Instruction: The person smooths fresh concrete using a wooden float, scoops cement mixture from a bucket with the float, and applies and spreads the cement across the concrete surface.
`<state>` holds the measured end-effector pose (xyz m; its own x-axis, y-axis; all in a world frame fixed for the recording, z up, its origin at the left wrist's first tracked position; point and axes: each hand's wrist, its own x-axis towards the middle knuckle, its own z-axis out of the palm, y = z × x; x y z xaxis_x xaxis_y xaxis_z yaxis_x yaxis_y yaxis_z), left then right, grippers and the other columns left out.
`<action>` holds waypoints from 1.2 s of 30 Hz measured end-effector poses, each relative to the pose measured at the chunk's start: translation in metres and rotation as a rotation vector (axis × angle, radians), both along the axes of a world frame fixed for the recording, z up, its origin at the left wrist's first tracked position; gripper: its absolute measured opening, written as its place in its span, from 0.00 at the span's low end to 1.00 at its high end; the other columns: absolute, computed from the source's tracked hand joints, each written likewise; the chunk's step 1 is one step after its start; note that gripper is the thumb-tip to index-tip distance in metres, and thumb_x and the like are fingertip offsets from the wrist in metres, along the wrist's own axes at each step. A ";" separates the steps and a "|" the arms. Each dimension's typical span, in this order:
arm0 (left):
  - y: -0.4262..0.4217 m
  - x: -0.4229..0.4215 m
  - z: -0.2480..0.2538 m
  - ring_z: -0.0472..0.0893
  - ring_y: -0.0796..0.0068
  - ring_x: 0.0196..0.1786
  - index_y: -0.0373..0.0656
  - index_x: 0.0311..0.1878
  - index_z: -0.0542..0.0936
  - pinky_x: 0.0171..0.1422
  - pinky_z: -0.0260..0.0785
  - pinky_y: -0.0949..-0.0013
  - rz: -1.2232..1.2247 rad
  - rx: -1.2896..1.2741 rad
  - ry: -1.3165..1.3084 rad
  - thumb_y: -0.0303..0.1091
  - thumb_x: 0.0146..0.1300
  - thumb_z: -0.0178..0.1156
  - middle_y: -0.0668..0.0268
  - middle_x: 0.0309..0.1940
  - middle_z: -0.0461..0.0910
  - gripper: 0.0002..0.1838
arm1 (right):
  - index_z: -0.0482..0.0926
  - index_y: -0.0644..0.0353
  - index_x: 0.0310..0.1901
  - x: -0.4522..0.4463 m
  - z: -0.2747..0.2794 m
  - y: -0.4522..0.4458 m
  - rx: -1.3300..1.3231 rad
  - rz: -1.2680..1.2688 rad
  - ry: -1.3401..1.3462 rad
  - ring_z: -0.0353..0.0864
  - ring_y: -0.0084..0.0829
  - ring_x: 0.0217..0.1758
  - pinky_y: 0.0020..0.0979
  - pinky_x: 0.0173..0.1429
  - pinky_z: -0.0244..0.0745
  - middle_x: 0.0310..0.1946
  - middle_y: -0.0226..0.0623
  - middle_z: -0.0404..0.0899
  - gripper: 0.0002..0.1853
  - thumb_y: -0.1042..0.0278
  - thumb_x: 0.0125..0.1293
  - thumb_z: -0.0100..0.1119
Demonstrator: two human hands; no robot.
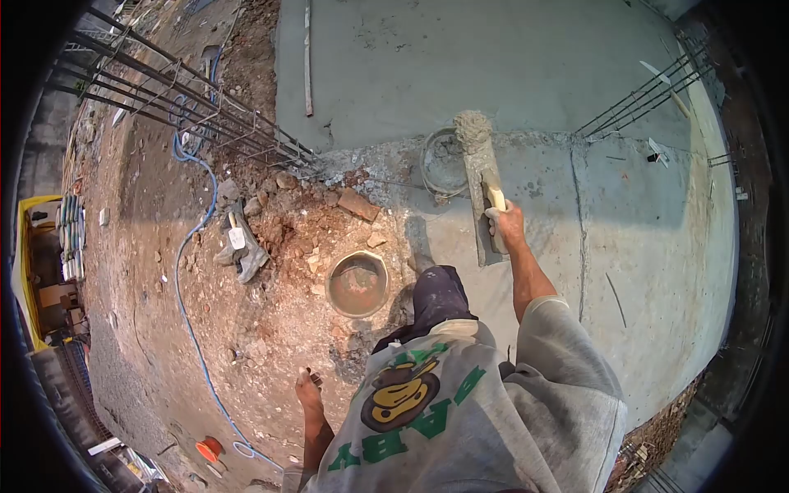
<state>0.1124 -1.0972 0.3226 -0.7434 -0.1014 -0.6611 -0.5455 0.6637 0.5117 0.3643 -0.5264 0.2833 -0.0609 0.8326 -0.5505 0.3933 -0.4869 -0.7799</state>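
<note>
My right hand (505,223) is closed around the pale handle of a long plastering float (485,197). The float's narrow, mortar-smeared blade lies over the grey concrete. A lump of wet mortar (472,130) sits at its far end. Just left of that lump stands a round bucket (444,162) with grey residue, partly hidden by the float. My left hand (309,388) hangs low over the dirt, its fingers loosely bent and apart, with nothing visible in them. Nearest to it on the ground is a round basin (358,284) with a worn, reddish inside.
Upright rebar (189,94) rises at upper left, and more rebar (645,92) stands at upper right. A blue hose (185,279) winds across the dirt. A broken brick (359,205) and rubble lie by the slab edge. An orange container (209,449) rests at lower left.
</note>
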 end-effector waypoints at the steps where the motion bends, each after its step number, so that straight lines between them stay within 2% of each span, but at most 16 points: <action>1: 0.015 -0.001 0.001 0.76 0.75 0.29 0.39 0.54 0.76 0.30 0.63 0.73 -0.011 0.032 0.014 0.51 0.70 0.46 0.64 0.32 0.80 0.25 | 0.77 0.64 0.41 -0.008 0.003 0.003 0.007 -0.011 0.009 0.70 0.23 0.14 0.27 0.19 0.67 0.18 0.30 0.73 0.14 0.71 0.51 0.62; 3: 0.039 -0.009 0.010 0.76 0.75 0.30 0.39 0.52 0.76 0.31 0.65 0.72 -0.043 0.065 0.035 0.50 0.70 0.46 0.65 0.32 0.80 0.24 | 0.77 0.64 0.41 -0.009 0.007 0.002 0.066 -0.004 0.013 0.69 0.22 0.14 0.26 0.19 0.67 0.19 0.29 0.72 0.15 0.72 0.51 0.62; 5: 0.062 -0.021 0.009 0.76 0.75 0.32 0.39 0.51 0.77 0.35 0.67 0.70 -0.092 0.187 0.072 0.48 0.70 0.47 0.65 0.33 0.80 0.22 | 0.76 0.65 0.42 -0.012 0.022 -0.001 0.054 0.020 0.051 0.69 0.22 0.14 0.26 0.19 0.67 0.19 0.30 0.72 0.15 0.72 0.51 0.62; 7: 0.085 -0.032 0.027 0.77 0.72 0.35 0.38 0.50 0.77 0.40 0.69 0.69 -0.167 0.182 0.082 0.46 0.70 0.47 0.64 0.34 0.79 0.21 | 0.76 0.65 0.42 -0.012 0.019 0.000 0.085 0.051 0.078 0.70 0.22 0.15 0.26 0.19 0.67 0.19 0.30 0.71 0.15 0.71 0.51 0.62; 9: 0.076 -0.045 0.009 0.77 0.72 0.36 0.36 0.49 0.77 0.41 0.70 0.69 -0.275 0.173 0.194 0.47 0.71 0.47 0.62 0.35 0.79 0.22 | 0.75 0.64 0.41 -0.023 0.042 -0.004 0.103 0.086 0.134 0.70 0.22 0.16 0.26 0.19 0.67 0.19 0.29 0.71 0.15 0.70 0.52 0.63; 12: 0.055 -0.062 -0.025 0.79 0.73 0.35 0.33 0.56 0.73 0.40 0.69 0.70 -0.416 0.155 0.414 0.52 0.70 0.46 0.60 0.36 0.80 0.28 | 0.75 0.65 0.41 -0.038 0.053 -0.012 0.192 0.116 0.134 0.70 0.21 0.17 0.26 0.20 0.67 0.19 0.28 0.70 0.14 0.69 0.53 0.63; 16: 0.032 -0.082 -0.036 0.81 0.66 0.36 0.31 0.55 0.73 0.42 0.71 0.69 -0.224 0.198 0.146 0.55 0.69 0.47 0.54 0.38 0.79 0.31 | 0.75 0.65 0.42 -0.075 0.077 -0.037 0.211 0.182 0.129 0.69 0.21 0.16 0.25 0.20 0.67 0.19 0.28 0.70 0.15 0.69 0.53 0.62; 17: 0.020 -0.088 -0.042 0.81 0.67 0.36 0.32 0.51 0.75 0.42 0.72 0.69 -0.176 0.194 0.153 0.54 0.69 0.48 0.55 0.36 0.80 0.29 | 0.75 0.65 0.42 -0.087 0.083 -0.049 0.201 0.201 0.128 0.69 0.21 0.16 0.25 0.20 0.68 0.19 0.28 0.71 0.15 0.69 0.53 0.62; 19: -0.007 -0.102 -0.056 0.80 0.70 0.36 0.34 0.43 0.78 0.43 0.73 0.69 -0.078 0.189 0.163 0.52 0.68 0.49 0.59 0.33 0.81 0.26 | 0.75 0.65 0.42 -0.116 0.102 -0.076 0.185 0.238 0.123 0.69 0.21 0.16 0.26 0.21 0.68 0.19 0.28 0.71 0.15 0.69 0.53 0.62; 23: -0.087 -0.151 -0.077 0.79 0.69 0.36 0.32 0.47 0.76 0.41 0.73 0.69 0.041 0.292 0.137 0.51 0.68 0.50 0.58 0.37 0.79 0.26 | 0.76 0.65 0.42 -0.170 0.102 -0.138 0.137 0.279 0.118 0.70 0.23 0.16 0.26 0.21 0.69 0.19 0.30 0.71 0.14 0.70 0.53 0.61; 26: -0.185 -0.188 -0.088 0.79 0.68 0.38 0.30 0.50 0.74 0.41 0.73 0.69 0.073 0.265 0.091 0.51 0.68 0.51 0.55 0.40 0.78 0.27 | 0.75 0.65 0.41 -0.227 0.117 -0.194 0.066 0.313 0.144 0.70 0.25 0.16 0.28 0.21 0.69 0.18 0.30 0.71 0.13 0.70 0.53 0.60; 28: -0.239 -0.214 -0.060 0.79 0.67 0.39 0.30 0.53 0.73 0.41 0.74 0.68 0.121 0.179 0.026 0.51 0.68 0.51 0.54 0.40 0.78 0.28 | 0.75 0.65 0.41 -0.267 0.116 -0.228 0.019 0.306 0.145 0.70 0.25 0.15 0.27 0.21 0.69 0.19 0.31 0.72 0.14 0.72 0.53 0.61; 29: -0.281 -0.229 -0.064 0.79 0.66 0.39 0.29 0.54 0.73 0.41 0.74 0.68 0.124 0.159 0.023 0.51 0.68 0.51 0.54 0.40 0.78 0.29 | 0.75 0.65 0.42 -0.282 0.115 -0.244 0.005 0.280 0.144 0.70 0.24 0.15 0.27 0.20 0.69 0.19 0.31 0.72 0.14 0.72 0.53 0.61; 33: -0.399 -0.294 -0.037 0.79 0.67 0.35 0.32 0.55 0.74 0.38 0.70 0.68 0.289 0.102 0.172 0.53 0.68 0.50 0.55 0.38 0.79 0.29 | 0.75 0.66 0.44 -0.352 0.107 -0.299 -0.028 0.329 0.171 0.70 0.25 0.15 0.28 0.20 0.69 0.20 0.31 0.72 0.15 0.74 0.53 0.61; 36: -0.428 -0.324 0.003 0.80 0.68 0.38 0.41 0.58 0.73 0.36 0.65 0.65 0.443 0.009 0.208 0.52 0.67 0.45 0.59 0.42 0.80 0.27 | 0.75 0.66 0.43 -0.400 0.098 -0.326 -0.052 0.392 0.200 0.70 0.24 0.15 0.26 0.19 0.68 0.20 0.31 0.72 0.14 0.74 0.53 0.60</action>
<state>-0.2120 -1.5256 0.3258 -0.7466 -0.4327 -0.5053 -0.6599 0.3858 0.6447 -0.0358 -0.8519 0.3817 -0.4759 0.6971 -0.5363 0.3997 -0.3718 -0.8379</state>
